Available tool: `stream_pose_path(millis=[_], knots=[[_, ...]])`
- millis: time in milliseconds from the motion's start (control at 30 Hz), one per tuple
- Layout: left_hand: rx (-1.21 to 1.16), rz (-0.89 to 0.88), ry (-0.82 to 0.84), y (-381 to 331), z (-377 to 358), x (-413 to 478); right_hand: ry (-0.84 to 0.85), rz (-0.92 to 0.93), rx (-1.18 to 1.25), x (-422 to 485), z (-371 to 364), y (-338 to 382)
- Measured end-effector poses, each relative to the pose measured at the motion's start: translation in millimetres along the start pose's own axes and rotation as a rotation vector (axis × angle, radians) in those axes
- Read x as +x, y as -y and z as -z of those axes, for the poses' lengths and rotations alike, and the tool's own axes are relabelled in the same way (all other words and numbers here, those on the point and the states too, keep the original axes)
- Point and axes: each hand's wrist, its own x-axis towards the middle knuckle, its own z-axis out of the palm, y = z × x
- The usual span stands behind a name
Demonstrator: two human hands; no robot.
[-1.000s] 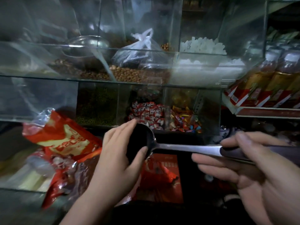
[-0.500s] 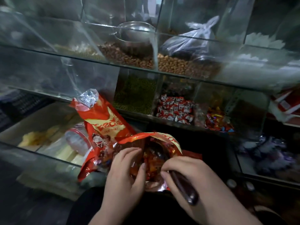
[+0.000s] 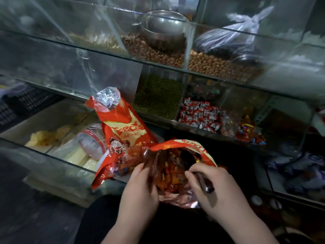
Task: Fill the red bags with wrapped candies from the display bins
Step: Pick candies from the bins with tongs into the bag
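Note:
An open red bag (image 3: 175, 147) sits in front of me, with wrapped candies visible inside. My left hand (image 3: 140, 187) pinches the bag's left rim and holds the mouth apart. My right hand (image 3: 214, 187) grips the dark handle of a ladle (image 3: 202, 180), and the ladle's bowl is down inside the bag. A second red bag (image 3: 123, 127) with a silver foil top leans upright just to the left. Red-and-white wrapped candies (image 3: 200, 115) fill a glass bin behind, and mixed coloured candies (image 3: 246, 131) fill the bin to its right.
Glass display bins (image 3: 105, 55) are stacked in tiers: green beans (image 3: 158, 95), peanuts (image 3: 211, 66) and a steel bowl (image 3: 163, 30) above. A low glass case (image 3: 52, 155) on the left holds pale snacks and a plastic jar (image 3: 91, 143). Purple packets (image 3: 299, 169) lie at right.
A second ago my right hand held the ladle out level with my left hand cupped at its bowl. Now the ladle's bowl is down in the open red bag, whose rim my left hand holds.

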Motion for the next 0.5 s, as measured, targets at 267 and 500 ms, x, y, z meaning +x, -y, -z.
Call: stream_pose_path(millis=[267, 500], knots=[[-0.137, -0.094, -0.084, -30.2, -1.5, 25.1, -0.159, -0.313, 0.433, 2.3, 10.3, 1.5], [-0.147, -0.106, -0.037, -31.5, -5.7, 23.3, -0.222, -0.381, 0.467, 7.2, -1.1, -3.7]])
